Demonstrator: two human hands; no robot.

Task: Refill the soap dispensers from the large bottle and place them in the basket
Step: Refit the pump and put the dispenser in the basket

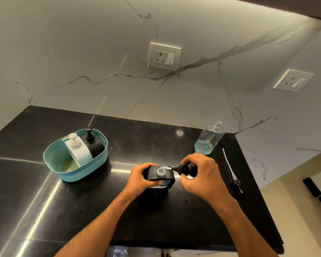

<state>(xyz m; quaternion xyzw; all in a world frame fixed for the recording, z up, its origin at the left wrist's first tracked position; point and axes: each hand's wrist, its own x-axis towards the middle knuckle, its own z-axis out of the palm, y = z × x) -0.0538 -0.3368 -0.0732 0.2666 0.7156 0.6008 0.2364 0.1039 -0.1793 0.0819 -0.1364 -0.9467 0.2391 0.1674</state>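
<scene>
The left hand point(140, 178) grips a black-cased dispenser point(159, 176) standing on the black counter point(78, 204), fingers curled round its near side, and its clear neck is open at the top. The right hand point(198, 175) pinches a black pump head point(186, 170) between thumb and curled fingers, and holds it tilted so that its pale tube point(168, 167) lies almost flat across the open neck, with the tip at or just over the rim. The likeliest slip, as I judge it, is that the tube misses the opening or catches on the rim as the pump head is stood upright, and flicks soap onto the counter; a hard push on the cap could also tip the dispenser if the left hand loosens. The large bottle point(209, 140) stands uncapped near the back right edge with only a little blue liquid at its bottom, just beside its own long pump point(233, 177), which lies close to the counter's right edge; a stray elbow could knock either off. A white dispenser point(78, 149) and a black one point(94, 143) already sit in the teal basket point(76, 175) to the left. The soap level in the held dispenser is hard to read behind the fingers and casing, and the right fingertips are partly hidden behind the pump head.
</scene>
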